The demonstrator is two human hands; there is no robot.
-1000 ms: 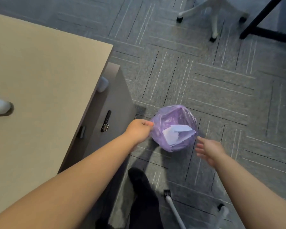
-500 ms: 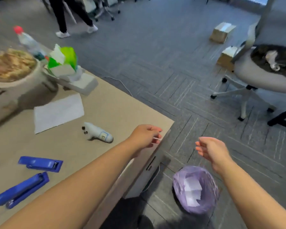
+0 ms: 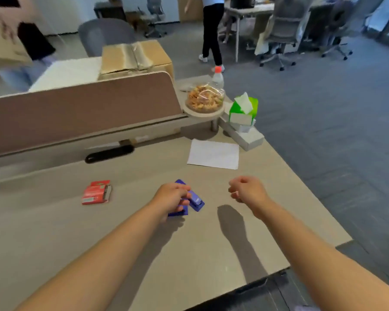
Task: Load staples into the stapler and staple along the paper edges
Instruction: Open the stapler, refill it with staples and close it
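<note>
Evidently to open it, the left hand [image 3: 173,196] curls its fingers round the stapler [image 3: 197,202]; the right hand [image 3: 248,190] hovers beside them, curled, contents unclear.

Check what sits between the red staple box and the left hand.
Nothing: head view shows only bare desk top between the staple box and the left hand, which is on the stapler.
</note>
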